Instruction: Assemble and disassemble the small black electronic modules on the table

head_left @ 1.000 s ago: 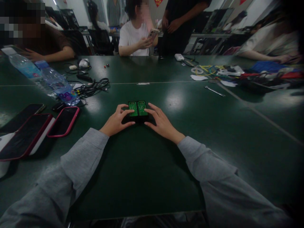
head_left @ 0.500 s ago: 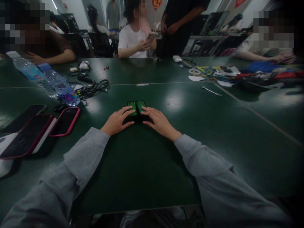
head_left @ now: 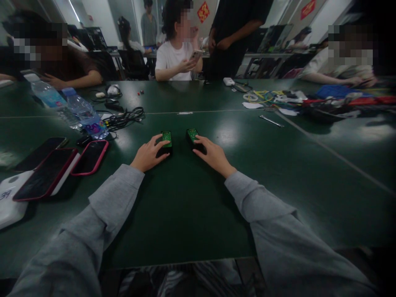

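Two small black boxes, each with a green circuit board on top, are on the dark green table [head_left: 179, 206], a gap between them. My left hand [head_left: 150, 152] grips the left circuit board box [head_left: 167, 140], fingers over its top and left side, thumb at its near end. The right circuit board box [head_left: 192, 134] is tilted a little in plan, its far end turned leftward. Around its near right part my right hand [head_left: 214, 154] is closed, thumb low and fingers on the board. Parts of both boxes are hidden under the fingers.
At left lie several phones, including a pink-cased phone [head_left: 90, 157], a white device [head_left: 14, 202], and two water bottles [head_left: 85, 113]. Black cables [head_left: 128, 117] lie behind them. A wrench [head_left: 271, 121] and a heap of cables [head_left: 309, 101] are at right. People sit across the table.
The two circuit board boxes, side by side before, are now apart: my left hand has moved its box left, my right hand its box right. The view has shifted slightly.
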Demonstrator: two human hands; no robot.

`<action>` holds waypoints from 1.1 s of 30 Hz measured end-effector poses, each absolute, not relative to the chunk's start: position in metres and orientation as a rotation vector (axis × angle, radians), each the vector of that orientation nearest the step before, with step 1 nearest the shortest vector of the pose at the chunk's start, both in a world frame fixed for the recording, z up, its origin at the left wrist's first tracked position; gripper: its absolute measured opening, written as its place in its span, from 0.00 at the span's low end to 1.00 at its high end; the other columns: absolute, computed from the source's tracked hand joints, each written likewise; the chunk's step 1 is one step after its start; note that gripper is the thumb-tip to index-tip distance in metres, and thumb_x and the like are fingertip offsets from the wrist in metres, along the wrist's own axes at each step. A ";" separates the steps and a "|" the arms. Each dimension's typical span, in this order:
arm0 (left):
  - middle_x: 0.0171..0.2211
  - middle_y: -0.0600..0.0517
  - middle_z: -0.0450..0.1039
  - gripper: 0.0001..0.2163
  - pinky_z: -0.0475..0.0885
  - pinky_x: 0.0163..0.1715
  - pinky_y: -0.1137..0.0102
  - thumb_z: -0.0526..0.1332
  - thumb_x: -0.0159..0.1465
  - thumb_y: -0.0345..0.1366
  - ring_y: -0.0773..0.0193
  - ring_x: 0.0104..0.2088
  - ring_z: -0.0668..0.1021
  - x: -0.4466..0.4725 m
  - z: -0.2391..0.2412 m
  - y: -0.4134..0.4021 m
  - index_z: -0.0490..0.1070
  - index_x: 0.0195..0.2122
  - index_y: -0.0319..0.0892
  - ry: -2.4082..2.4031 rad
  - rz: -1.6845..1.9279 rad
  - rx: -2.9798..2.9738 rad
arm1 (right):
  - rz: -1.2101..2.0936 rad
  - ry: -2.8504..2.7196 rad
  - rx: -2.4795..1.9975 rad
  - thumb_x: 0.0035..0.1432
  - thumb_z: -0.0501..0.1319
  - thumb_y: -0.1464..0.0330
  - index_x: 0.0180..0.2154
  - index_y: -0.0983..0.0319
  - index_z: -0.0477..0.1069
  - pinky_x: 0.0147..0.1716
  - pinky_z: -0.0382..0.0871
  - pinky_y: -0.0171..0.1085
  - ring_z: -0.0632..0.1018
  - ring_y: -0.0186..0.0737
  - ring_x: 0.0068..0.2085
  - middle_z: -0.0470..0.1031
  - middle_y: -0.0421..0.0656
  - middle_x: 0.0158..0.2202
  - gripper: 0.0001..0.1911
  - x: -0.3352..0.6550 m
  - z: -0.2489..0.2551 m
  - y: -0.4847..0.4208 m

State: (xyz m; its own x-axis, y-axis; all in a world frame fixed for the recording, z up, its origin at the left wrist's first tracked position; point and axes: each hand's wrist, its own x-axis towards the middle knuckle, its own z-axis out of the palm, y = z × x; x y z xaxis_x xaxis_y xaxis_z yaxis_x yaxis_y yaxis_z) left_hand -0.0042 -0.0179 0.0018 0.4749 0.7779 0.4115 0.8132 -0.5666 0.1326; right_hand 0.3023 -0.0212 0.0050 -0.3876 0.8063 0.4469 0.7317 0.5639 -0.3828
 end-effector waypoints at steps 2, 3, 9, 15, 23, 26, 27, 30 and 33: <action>0.64 0.43 0.55 0.24 0.76 0.47 0.50 0.60 0.65 0.48 0.48 0.51 0.76 -0.016 0.000 -0.013 0.60 0.61 0.53 -1.484 -0.704 -2.585 | 0.134 -2.148 -1.279 0.65 0.59 0.61 0.56 0.57 0.67 0.53 0.72 0.58 0.73 0.54 0.58 0.65 0.46 0.64 0.19 0.311 0.001 -0.014; 0.64 0.43 0.55 0.24 0.75 0.49 0.49 0.60 0.66 0.47 0.47 0.53 0.75 -0.022 -0.002 -0.009 0.60 0.61 0.52 -1.517 -0.730 -2.573 | 0.121 -2.110 -1.307 0.64 0.59 0.62 0.56 0.58 0.66 0.53 0.73 0.57 0.74 0.54 0.57 0.66 0.46 0.63 0.20 0.316 -0.001 -0.011; 0.65 0.42 0.50 0.24 0.71 0.56 0.47 0.62 0.64 0.46 0.43 0.62 0.67 -0.047 -0.013 0.007 0.60 0.60 0.49 -1.622 -0.955 -2.629 | 0.000 -1.827 -1.384 0.58 0.59 0.68 0.53 0.65 0.66 0.57 0.68 0.54 0.73 0.54 0.55 0.70 0.54 0.55 0.21 0.335 -0.016 0.010; 0.65 0.42 0.48 0.25 0.68 0.58 0.44 0.64 0.63 0.44 0.42 0.64 0.64 -0.047 -0.015 0.007 0.60 0.60 0.48 -1.614 -0.997 -2.675 | -0.020 -1.776 -1.430 0.56 0.58 0.68 0.58 0.67 0.59 0.60 0.65 0.55 0.68 0.55 0.59 0.65 0.57 0.56 0.28 0.335 -0.017 0.011; 0.64 0.43 0.50 0.24 0.68 0.58 0.44 0.65 0.62 0.46 0.42 0.65 0.62 -0.048 -0.014 0.008 0.61 0.58 0.50 -1.610 -1.063 -2.709 | 0.214 -1.617 -1.565 0.56 0.62 0.61 0.60 0.69 0.58 0.55 0.69 0.58 0.73 0.60 0.55 0.69 0.61 0.55 0.34 0.345 -0.029 0.022; 0.64 0.43 0.49 0.25 0.68 0.58 0.43 0.65 0.62 0.46 0.41 0.65 0.62 -0.048 -0.014 0.008 0.61 0.57 0.50 -1.619 -1.061 -2.713 | 0.255 -1.612 -1.627 0.57 0.61 0.61 0.60 0.70 0.59 0.53 0.70 0.58 0.76 0.60 0.51 0.73 0.60 0.51 0.33 0.345 -0.029 0.022; 0.64 0.43 0.49 0.25 0.68 0.58 0.43 0.65 0.62 0.46 0.41 0.65 0.63 -0.048 -0.014 0.008 0.61 0.58 0.50 -1.622 -1.059 -2.713 | 0.238 -1.623 -1.637 0.58 0.61 0.62 0.61 0.70 0.58 0.53 0.70 0.58 0.76 0.60 0.51 0.73 0.61 0.52 0.33 0.344 -0.028 0.021; 0.64 0.42 0.49 0.25 0.69 0.58 0.44 0.65 0.62 0.46 0.41 0.65 0.63 -0.047 -0.014 0.007 0.61 0.58 0.49 -1.626 -1.043 -2.715 | 0.101 -1.723 -1.602 0.58 0.59 0.65 0.63 0.71 0.55 0.57 0.67 0.58 0.73 0.60 0.56 0.68 0.61 0.57 0.34 0.339 -0.023 0.015; 0.64 0.42 0.49 0.25 0.68 0.57 0.43 0.65 0.62 0.45 0.41 0.65 0.63 -0.047 -0.014 0.007 0.61 0.58 0.49 -1.621 -1.032 -2.715 | -0.050 -1.902 -1.536 0.57 0.56 0.71 0.65 0.70 0.54 0.61 0.61 0.60 0.65 0.60 0.63 0.62 0.59 0.62 0.34 0.335 -0.018 0.009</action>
